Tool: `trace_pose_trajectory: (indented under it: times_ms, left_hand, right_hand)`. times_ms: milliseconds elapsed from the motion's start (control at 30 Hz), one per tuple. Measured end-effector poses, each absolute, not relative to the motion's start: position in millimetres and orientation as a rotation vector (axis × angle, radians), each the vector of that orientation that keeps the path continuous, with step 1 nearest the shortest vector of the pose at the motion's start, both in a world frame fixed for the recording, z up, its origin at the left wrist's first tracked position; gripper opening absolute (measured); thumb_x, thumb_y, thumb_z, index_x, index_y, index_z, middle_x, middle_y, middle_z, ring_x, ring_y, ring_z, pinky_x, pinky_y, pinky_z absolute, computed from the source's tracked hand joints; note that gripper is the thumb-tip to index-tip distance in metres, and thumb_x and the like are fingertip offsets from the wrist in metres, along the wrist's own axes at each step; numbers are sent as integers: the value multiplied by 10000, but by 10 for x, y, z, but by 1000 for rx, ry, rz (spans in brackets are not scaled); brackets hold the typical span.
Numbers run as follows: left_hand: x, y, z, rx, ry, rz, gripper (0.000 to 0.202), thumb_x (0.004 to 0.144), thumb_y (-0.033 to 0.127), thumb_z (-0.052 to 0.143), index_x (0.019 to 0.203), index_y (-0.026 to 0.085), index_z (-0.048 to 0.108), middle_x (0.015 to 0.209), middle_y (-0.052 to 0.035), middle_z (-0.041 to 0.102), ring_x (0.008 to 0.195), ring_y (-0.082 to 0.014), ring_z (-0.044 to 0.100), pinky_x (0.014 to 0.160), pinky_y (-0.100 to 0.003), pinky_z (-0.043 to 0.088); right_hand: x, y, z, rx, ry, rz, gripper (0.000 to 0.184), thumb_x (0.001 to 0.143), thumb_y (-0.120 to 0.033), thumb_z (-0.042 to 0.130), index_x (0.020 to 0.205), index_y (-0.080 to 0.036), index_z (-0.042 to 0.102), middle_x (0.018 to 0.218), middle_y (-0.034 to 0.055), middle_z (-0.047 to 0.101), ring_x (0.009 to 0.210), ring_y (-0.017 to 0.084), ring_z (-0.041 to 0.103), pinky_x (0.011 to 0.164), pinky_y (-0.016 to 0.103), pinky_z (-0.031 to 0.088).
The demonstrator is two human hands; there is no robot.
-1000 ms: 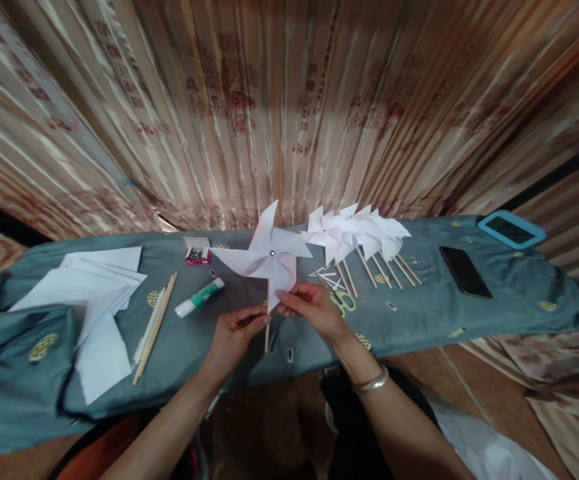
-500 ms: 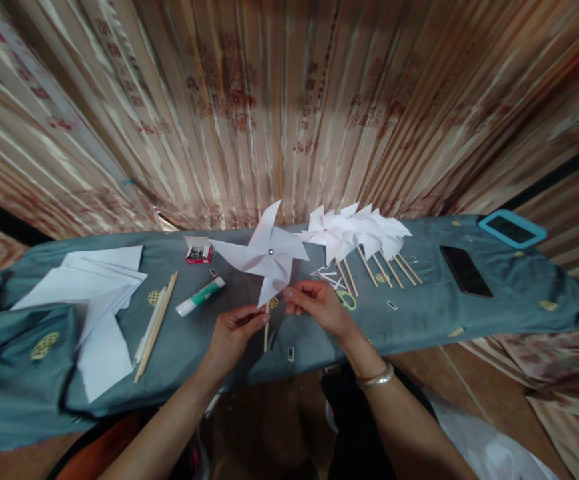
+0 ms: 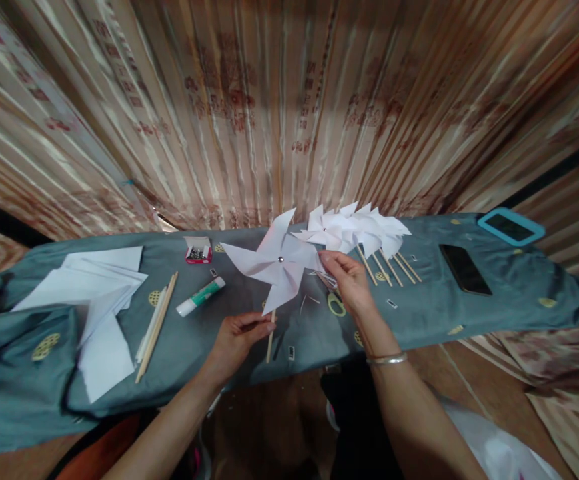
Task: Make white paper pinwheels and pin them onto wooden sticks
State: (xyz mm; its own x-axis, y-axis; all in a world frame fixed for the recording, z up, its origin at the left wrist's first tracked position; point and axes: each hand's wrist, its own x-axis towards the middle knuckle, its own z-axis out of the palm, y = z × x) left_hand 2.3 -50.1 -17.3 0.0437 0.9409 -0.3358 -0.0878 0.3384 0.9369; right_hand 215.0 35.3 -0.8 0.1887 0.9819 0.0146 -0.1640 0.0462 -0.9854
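My left hand (image 3: pixel 238 337) pinches the wooden stick (image 3: pixel 270 335) of a white paper pinwheel (image 3: pixel 275 261) and holds it upright over the grey-green cloth (image 3: pixel 419 303). A metal pin sits at the pinwheel's centre. My right hand (image 3: pixel 348 279) is up at the pinwheel's right blade, fingers curled, fingertips touching the paper edge. Just behind my right hand lies a row of several finished white pinwheels (image 3: pixel 357 230) on sticks.
Left on the cloth lie white paper sheets (image 3: pixel 89 293), loose wooden sticks (image 3: pixel 155 325), a glue stick (image 3: pixel 199 297) and a small box of pins (image 3: pixel 198 252). Scissors with green handles (image 3: pixel 336 304) lie under my right wrist. A black phone (image 3: pixel 464 269) and a blue-framed device (image 3: pixel 510 227) lie right.
My right hand left the stick near my left hand and rose to the pinwheel's right blade. The pinwheel shifted slightly right and turned.
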Motion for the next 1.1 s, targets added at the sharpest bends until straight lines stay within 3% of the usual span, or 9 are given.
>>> trace_pose_trajectory:
  times_ms: [200, 500, 867, 1100]
  left_hand:
    - [7, -484, -185, 906, 1287, 1016, 273, 534, 355, 828, 738, 178, 789, 775, -54, 763, 727, -197, 668, 727, -292, 511]
    - [-3, -463, -184, 865, 1329, 1084, 269, 506, 338, 845, 718, 183, 785, 757, -52, 763, 714, -190, 673, 723, -287, 527]
    - [-2, -446, -159, 845, 1337, 1103, 342, 480, 390, 873, 734, 178, 785, 796, -71, 774, 749, -214, 695, 766, -305, 544]
    - [0, -435, -162, 798, 1356, 1143, 319, 456, 352, 875, 704, 177, 777, 719, -46, 760, 662, -174, 667, 706, -277, 536]
  right_hand:
    - [2117, 334, -20, -1131, -989, 1190, 348, 483, -494, 860, 650, -219, 729, 582, -28, 659, 543, 113, 509, 564, 264, 407]
    - [2076, 281, -43, -1122, -1035, 1233, 331, 512, -496, 853, 612, -210, 722, 541, -37, 600, 510, 85, 434, 511, 239, 329]
    - [1933, 209, -31, -1119, -1024, 1336, 361, 463, -522, 869, 564, -217, 706, 571, -33, 623, 557, 98, 478, 545, 243, 375]
    - [1845, 150, -72, -1075, -1091, 1430, 371, 509, -518, 856, 564, -201, 670, 585, -42, 595, 575, 95, 474, 572, 246, 379]
